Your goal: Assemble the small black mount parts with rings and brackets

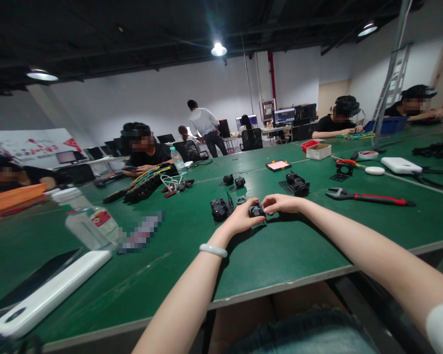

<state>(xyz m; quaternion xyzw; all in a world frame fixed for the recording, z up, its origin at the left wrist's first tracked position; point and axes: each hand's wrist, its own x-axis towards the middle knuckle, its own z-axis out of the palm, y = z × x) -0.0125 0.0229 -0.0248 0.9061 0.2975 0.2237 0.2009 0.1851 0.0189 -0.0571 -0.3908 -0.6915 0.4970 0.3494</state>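
Note:
Both my hands close round a small black device (257, 211) with a lens-like body, just above the green table (280, 255). My left hand (241, 218) grips it from the left, thumb near its lower edge; a pale bracelet (213, 250) circles that wrist. From the right, the bent fingers of my right hand (279, 203) pinch its side. A larger black module (220, 209) stands just left of my left hand, and a black ring (241, 200) lies behind it. Beyond are two small black parts (239, 182) and a black module with a finned base (299, 185).
An adjustable wrench (369, 196) with red-black handles lies right. Behind it are a white power bank (401, 165), a box (318, 151) and a framed pad (278, 165). At left stand a clear bottle (90, 221) and a white device (51, 295). Co-workers sit across the table.

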